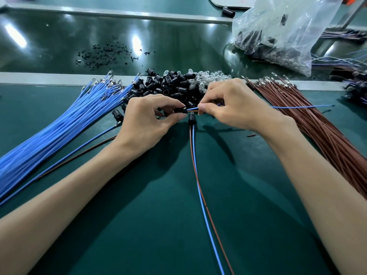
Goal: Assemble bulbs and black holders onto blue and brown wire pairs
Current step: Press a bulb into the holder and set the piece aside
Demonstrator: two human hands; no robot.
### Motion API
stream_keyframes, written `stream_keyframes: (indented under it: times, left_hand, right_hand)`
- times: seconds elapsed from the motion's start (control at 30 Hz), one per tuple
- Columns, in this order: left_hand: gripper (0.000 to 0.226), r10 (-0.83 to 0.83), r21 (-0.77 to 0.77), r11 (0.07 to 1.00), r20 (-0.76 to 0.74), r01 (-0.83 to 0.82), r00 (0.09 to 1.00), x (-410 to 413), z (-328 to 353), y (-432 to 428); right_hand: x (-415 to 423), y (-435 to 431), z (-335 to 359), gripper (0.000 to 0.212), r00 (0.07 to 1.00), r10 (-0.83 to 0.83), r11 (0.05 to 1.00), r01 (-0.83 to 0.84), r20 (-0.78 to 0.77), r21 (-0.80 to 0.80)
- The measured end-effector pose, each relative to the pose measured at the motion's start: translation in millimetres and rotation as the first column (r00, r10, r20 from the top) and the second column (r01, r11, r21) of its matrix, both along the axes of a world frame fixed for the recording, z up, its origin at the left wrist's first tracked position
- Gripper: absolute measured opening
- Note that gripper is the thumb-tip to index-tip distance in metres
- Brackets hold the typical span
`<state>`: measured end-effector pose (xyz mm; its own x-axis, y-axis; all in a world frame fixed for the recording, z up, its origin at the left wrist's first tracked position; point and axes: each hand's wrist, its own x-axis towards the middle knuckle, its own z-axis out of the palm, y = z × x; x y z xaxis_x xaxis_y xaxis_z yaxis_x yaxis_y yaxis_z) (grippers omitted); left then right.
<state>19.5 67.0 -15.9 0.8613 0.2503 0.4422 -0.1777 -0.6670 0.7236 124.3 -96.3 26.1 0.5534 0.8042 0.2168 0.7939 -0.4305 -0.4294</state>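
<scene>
A clear plastic bag (288,36) is sitting far off on your right, holding black holders and small clear bulbs. Your left hand (147,118) is pinching one black holder (181,111) with its thumb and curled fingers. Your right hand (234,108) is pinching a blue wire (297,106) and a brown wire (195,111) right beside that holder. Both hands are meeting just in front of the loose holder pile (166,84) and the bulb pile (206,78). The blue bundle (59,124) is lying on your left, the brown bundle (309,116) on your right.
</scene>
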Motion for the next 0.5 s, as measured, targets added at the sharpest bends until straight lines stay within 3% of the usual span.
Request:
stream_keyframes:
  times: [0.23,0.37,0.5]
  left_hand:
    - [0.018,-0.013,0.006,1.000,0.008,0.013,1.000,-0.5,1.8,1.1]
    - [0.018,0.000,-0.100,0.995,-0.015,-0.002,1.000,-0.1,0.3,2.0]
    - [0.017,-0.008,-0.139,0.990,-0.018,0.005,1.000,-0.8,0.4,1.5]
  right_hand:
    - [-2.9,2.5,-2.5,0.013,0.998,0.023,1.000,-0.023,-0.064,0.000]
    - [-1.3,-1.9,-0.9,0.015,0.987,0.039,0.999,-0.035,-0.155,0.030]
    - [-1.3,-3.6,1.5,0.013,0.993,0.030,0.997,-0.022,-0.114,0.072]
